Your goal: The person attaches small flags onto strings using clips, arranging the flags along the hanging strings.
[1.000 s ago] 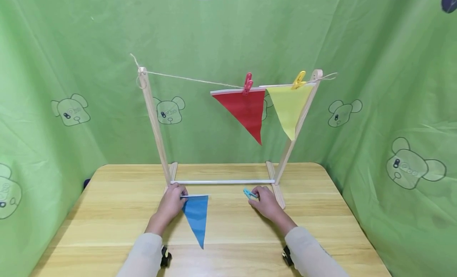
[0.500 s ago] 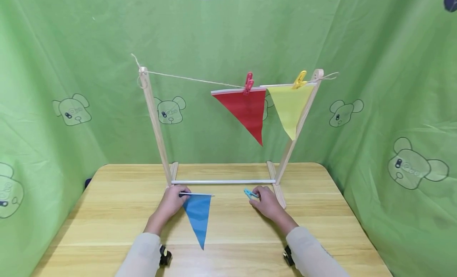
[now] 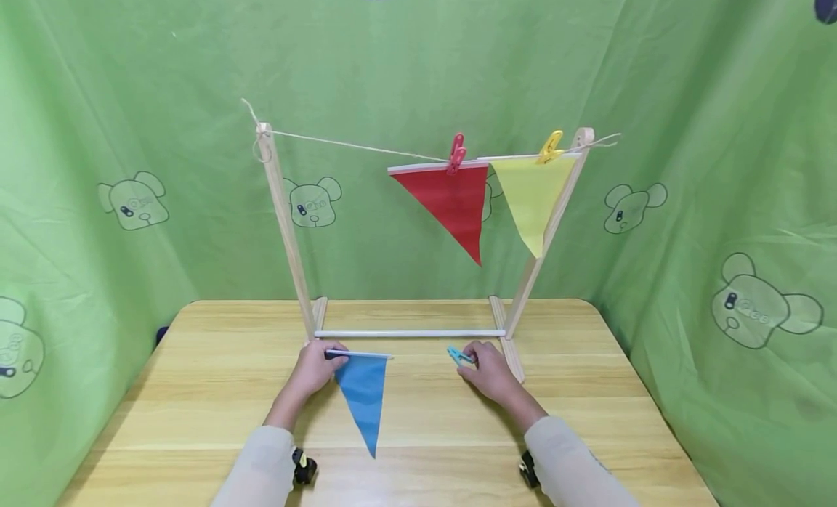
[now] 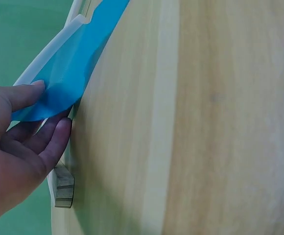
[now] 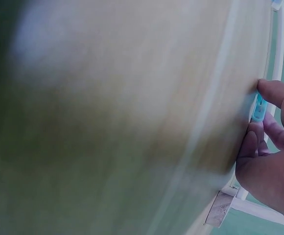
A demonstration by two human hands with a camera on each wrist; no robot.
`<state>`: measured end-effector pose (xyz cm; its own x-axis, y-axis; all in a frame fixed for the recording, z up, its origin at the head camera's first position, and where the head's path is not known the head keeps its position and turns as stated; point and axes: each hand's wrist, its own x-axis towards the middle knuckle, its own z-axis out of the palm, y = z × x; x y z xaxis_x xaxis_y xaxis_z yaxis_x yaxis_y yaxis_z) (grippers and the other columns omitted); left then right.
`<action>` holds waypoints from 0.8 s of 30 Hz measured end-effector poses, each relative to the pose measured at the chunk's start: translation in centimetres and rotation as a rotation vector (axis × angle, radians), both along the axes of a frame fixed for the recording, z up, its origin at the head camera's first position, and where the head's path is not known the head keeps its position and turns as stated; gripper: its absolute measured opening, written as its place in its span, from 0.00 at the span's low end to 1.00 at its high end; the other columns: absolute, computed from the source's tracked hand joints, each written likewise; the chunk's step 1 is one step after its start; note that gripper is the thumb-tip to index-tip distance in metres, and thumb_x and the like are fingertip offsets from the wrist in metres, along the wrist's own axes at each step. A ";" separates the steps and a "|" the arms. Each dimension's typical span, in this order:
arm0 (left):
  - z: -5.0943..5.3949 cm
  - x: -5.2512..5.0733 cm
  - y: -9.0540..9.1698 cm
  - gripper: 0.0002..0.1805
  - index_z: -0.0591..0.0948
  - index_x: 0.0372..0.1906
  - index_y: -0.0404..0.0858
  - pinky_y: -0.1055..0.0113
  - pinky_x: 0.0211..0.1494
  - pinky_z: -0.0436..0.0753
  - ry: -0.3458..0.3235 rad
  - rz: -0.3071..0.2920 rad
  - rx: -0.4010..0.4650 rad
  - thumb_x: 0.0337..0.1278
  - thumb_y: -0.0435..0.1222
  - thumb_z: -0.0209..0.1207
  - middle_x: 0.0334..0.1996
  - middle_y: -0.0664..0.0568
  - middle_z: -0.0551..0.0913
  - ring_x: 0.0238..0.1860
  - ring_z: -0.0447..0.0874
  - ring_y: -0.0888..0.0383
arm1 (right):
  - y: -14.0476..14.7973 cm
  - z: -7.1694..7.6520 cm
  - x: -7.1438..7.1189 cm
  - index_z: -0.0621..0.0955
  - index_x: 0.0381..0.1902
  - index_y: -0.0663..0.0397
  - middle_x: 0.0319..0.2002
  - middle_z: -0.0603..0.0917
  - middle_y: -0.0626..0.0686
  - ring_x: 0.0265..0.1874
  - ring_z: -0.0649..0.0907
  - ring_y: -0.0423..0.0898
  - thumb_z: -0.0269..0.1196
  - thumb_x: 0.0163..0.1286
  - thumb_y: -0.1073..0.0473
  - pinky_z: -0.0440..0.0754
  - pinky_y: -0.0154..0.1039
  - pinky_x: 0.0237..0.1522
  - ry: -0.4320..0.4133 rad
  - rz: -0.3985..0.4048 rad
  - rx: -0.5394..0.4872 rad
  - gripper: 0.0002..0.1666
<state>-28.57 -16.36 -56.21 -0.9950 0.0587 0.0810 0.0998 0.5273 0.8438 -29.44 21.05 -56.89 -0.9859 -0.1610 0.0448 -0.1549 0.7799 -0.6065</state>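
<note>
A blue triangular pennant [image 3: 363, 394] with a white top edge is pinched at its upper left corner by my left hand [image 3: 314, 369]. In the left wrist view the thumb lies over the blue cloth [image 4: 63, 88] and the fingers are behind it. My right hand [image 3: 490, 369] holds a light blue clothespin [image 3: 460, 356] between thumb and fingers; the right wrist view shows the clothespin [image 5: 259, 108] partly hidden. On the string [image 3: 353, 144] hang a red pennant [image 3: 454, 198] under a red clothespin [image 3: 456, 155] and a yellow pennant [image 3: 532, 195] under a yellow clothespin [image 3: 550, 147].
Two wooden posts [image 3: 284, 224] hold up the string, which slopes down from the left post toward the red pennant. A white rod [image 3: 408, 334] joins their feet on the wooden table [image 3: 425, 420]. Green patterned cloth [image 3: 405, 71] surrounds the table.
My left hand has shifted its hold on the blue pennant's corner, and the pennant has moved slightly right. My right hand stays nearly still with the light blue clothespin.
</note>
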 end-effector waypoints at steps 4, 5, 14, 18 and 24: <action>0.2 0.1 0.0 0.04 0.88 0.37 0.36 0.63 0.42 0.81 -0.020 0.019 0.006 0.61 0.26 0.67 0.35 0.47 0.88 0.36 0.81 0.55 | 0.0 0.1 0.1 0.80 0.43 0.59 0.36 0.74 0.54 0.34 0.72 0.46 0.74 0.64 0.59 0.72 0.37 0.35 0.000 0.000 0.000 0.16; 0.2 0.1 0.0 0.04 0.88 0.37 0.35 0.62 0.43 0.82 -0.015 0.021 0.003 0.61 0.25 0.67 0.35 0.47 0.88 0.37 0.81 0.55 | 0.0 0.1 0.1 0.79 0.43 0.59 0.35 0.74 0.54 0.34 0.72 0.46 0.74 0.64 0.60 0.72 0.37 0.35 0.006 0.002 -0.001 0.16; 0.2 0.1 0.2 0.04 0.87 0.37 0.35 0.62 0.46 0.81 -0.010 0.035 0.020 0.62 0.25 0.65 0.36 0.47 0.87 0.39 0.81 0.55 | 0.2 0.2 0.2 0.80 0.44 0.60 0.37 0.74 0.55 0.36 0.72 0.46 0.72 0.65 0.63 0.72 0.35 0.36 0.000 0.016 -0.045 0.14; 0.1 0.0 0.3 0.04 0.86 0.37 0.35 0.63 0.44 0.80 -0.013 0.037 0.034 0.62 0.25 0.66 0.35 0.47 0.86 0.38 0.80 0.55 | 0.4 0.4 0.3 0.79 0.45 0.61 0.37 0.73 0.55 0.36 0.72 0.46 0.70 0.67 0.64 0.71 0.37 0.36 -0.012 0.020 -0.064 0.12; 0.3 -0.1 0.4 0.03 0.84 0.38 0.32 0.64 0.41 0.79 -0.012 0.030 0.070 0.60 0.24 0.66 0.33 0.47 0.84 0.35 0.78 0.56 | 0.7 0.8 0.2 0.80 0.47 0.61 0.37 0.75 0.53 0.36 0.74 0.46 0.67 0.68 0.66 0.73 0.37 0.37 -0.026 0.022 -0.091 0.11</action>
